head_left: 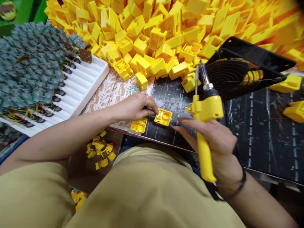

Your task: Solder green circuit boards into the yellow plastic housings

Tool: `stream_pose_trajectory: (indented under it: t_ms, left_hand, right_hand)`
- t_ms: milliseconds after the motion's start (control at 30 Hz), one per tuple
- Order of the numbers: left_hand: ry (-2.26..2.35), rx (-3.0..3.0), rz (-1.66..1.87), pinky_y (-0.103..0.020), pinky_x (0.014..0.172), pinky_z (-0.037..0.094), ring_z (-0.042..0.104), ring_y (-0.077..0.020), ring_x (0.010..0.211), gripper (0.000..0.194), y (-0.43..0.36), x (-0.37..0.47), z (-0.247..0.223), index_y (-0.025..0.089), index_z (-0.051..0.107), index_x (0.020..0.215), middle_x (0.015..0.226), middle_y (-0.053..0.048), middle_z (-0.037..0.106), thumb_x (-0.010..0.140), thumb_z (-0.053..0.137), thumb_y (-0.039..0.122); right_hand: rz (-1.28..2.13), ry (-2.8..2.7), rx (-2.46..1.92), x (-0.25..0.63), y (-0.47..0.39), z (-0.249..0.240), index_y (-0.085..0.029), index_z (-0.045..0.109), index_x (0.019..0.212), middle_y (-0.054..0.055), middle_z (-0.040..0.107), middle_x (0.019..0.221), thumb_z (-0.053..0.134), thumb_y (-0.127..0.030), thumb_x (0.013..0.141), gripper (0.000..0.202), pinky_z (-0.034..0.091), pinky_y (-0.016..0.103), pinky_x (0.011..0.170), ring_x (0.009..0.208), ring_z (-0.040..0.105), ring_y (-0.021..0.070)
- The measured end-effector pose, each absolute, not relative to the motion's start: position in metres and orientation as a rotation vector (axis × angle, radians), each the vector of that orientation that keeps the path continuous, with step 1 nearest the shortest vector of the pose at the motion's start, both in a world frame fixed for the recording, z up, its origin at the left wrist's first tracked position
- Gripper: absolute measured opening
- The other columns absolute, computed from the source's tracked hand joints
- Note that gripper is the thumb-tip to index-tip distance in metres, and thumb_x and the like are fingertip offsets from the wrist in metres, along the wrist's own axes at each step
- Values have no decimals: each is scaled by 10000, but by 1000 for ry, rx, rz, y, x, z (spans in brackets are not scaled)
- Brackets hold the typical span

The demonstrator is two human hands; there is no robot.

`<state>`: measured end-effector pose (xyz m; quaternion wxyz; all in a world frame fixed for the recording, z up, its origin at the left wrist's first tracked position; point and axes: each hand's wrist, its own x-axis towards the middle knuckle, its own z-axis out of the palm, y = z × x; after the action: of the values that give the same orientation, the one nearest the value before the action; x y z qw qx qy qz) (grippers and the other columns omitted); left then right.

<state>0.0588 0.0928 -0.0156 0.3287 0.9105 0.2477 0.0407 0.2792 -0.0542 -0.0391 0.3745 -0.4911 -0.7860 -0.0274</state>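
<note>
My left hand [140, 106] has its fingers bent together at the upper left corner of a small open yellow plastic case [163, 117], which lies flat on the table with small parts inside. A second open yellow case [139, 125] lies partly under that hand. My right hand [213, 136] holds a yellow soldering gun [206, 123] upright, its handle against the palm and its metal tip pointing away from me. The thumb and forefinger of this hand stretch toward the first case, apart from it. Beyond my left hand lies a small circuit board [135, 89].
A big heap of yellow cases [152, 34] covers the back. At left, a white foam tray [87, 76] carries many grey-green wired parts [30, 66]. A black fan [239, 69] leans at right. Below the table edge, a cardboard box [83, 171] holds yellow pieces.
</note>
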Motion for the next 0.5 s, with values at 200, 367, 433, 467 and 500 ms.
stream_pose_trajectory:
  t_ms: [200, 367, 433, 467, 500]
  left_hand:
    - [811, 2086, 43, -230, 715, 505, 695, -114, 716, 303, 87, 61, -10, 158, 648, 1130, 792, 10, 758, 828, 619, 156]
    - [890, 2430, -14, -373, 919, 437, 674, -155, 770, 117, 75, 65, -11, 182, 712, 866, 779, 4, 748, 838, 598, 192]
    - [906, 2597, -32, -440, 971, 380, 658, -185, 805, 152, 70, 65, -12, 197, 730, 834, 767, -4, 743, 852, 581, 220]
    - [917, 2647, -36, -454, 974, 364, 651, -199, 822, 163, 68, 66, -13, 200, 734, 830, 760, -10, 741, 854, 576, 231]
    - [923, 2679, -36, -457, 969, 355, 643, -211, 836, 171, 66, 65, -14, 199, 735, 825, 755, -17, 738, 853, 572, 239]
  right_hand:
    - [-7, -1989, -1238, 288, -63, -33, -193, 621, 1035, 4, 716, 837, 794, -142, 810, 289, 536, 236, 658, 665, 668, 125]
    - [138, -2055, -1210, 273, -39, -60, -183, 544, 1190, 105, 695, 1073, 707, -287, 906, 344, 590, 395, 891, 985, 689, 246]
    - [129, -2077, -1184, 265, -30, -67, -187, 535, 1191, 91, 697, 1036, 658, -253, 937, 290, 586, 422, 914, 933, 688, 230]
    - [120, -2078, -1178, 262, -28, -69, -185, 537, 1184, 86, 699, 1023, 645, -239, 944, 269, 587, 421, 908, 903, 688, 221]
    - [108, -2070, -1175, 260, -27, -68, -184, 540, 1179, 85, 702, 1020, 645, -235, 944, 263, 589, 415, 897, 886, 689, 215]
